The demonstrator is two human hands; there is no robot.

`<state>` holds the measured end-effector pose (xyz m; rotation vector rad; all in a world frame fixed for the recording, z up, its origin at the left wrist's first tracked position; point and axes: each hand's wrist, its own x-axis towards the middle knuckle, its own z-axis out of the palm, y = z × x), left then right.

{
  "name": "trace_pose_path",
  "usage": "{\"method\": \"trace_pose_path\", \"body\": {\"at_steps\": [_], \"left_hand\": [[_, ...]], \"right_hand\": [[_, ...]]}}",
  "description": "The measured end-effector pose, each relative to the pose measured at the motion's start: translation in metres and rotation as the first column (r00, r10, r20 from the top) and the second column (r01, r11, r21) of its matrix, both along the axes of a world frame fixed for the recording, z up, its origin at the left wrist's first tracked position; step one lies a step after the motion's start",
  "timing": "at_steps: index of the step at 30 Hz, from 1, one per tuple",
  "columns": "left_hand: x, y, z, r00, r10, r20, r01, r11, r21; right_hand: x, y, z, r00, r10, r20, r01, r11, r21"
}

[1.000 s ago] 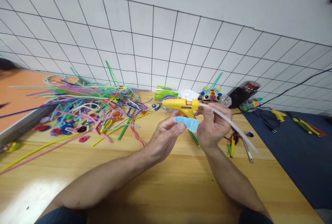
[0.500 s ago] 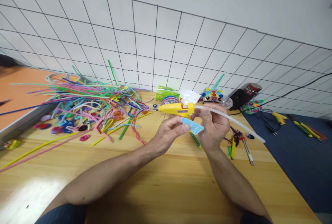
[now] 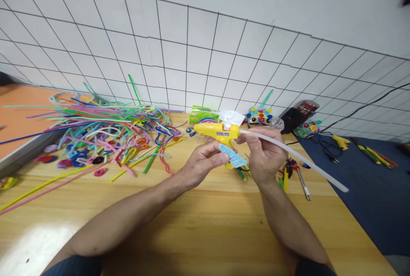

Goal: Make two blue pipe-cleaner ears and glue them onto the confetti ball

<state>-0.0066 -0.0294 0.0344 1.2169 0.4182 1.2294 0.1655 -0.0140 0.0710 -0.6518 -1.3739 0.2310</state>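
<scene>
A yellow hot glue gun (image 3: pixel 213 132) is held up over the table, its nozzle pointing left. My left hand (image 3: pixel 200 163) is closed at the gun's handle, with a light-blue fuzzy pipe cleaner piece (image 3: pixel 233 155) between thumb and fingers. Whether those fingers also grip the handle is partly hidden. Behind the gun, my right hand (image 3: pixel 265 156) pinches a long translucent glue stick (image 3: pixel 297 154). The stick runs into the gun's back end, and its free end sticks out to the lower right.
Pipe cleaners (image 3: pixel 105 118) and several small coloured rings (image 3: pixel 77 156) lie piled at left. A green packet (image 3: pixel 203 115), a decorated figure (image 3: pixel 260 117) and a dark bottle (image 3: pixel 301 114) stand near the wall. A cutter knife (image 3: pixel 303 184) lies right; another yellow glue gun (image 3: pixel 341 141) rests on dark blue cloth.
The glue stick's free end now reaches farther right and lower. The blue piece is tilted more and slightly farther left. My hands stay nearly in place, and the view has shifted a little.
</scene>
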Motion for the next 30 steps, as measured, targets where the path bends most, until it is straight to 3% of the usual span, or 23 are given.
{"method": "trace_pose_path", "body": {"at_steps": [9,13,19,30], "left_hand": [[-0.003,-0.001,0.006,0.998,-0.008,-0.063,0.014,0.995,0.097],[-0.005,-0.002,0.006,0.996,0.006,-0.086,0.004,0.994,0.112],[-0.004,-0.003,0.007,0.995,-0.093,-0.032,0.095,0.993,0.076],[-0.007,-0.001,0.006,0.996,-0.039,-0.084,0.047,0.995,0.092]], "right_hand": [[0.009,0.004,0.007,0.985,-0.131,0.112,0.103,0.968,0.227],[0.017,-0.004,0.009,0.958,-0.203,0.200,0.158,0.962,0.222],[0.021,-0.017,0.014,0.913,-0.268,0.309,0.185,0.944,0.272],[0.020,-0.017,0.012,0.955,-0.176,0.239,0.144,0.979,0.144]]}}
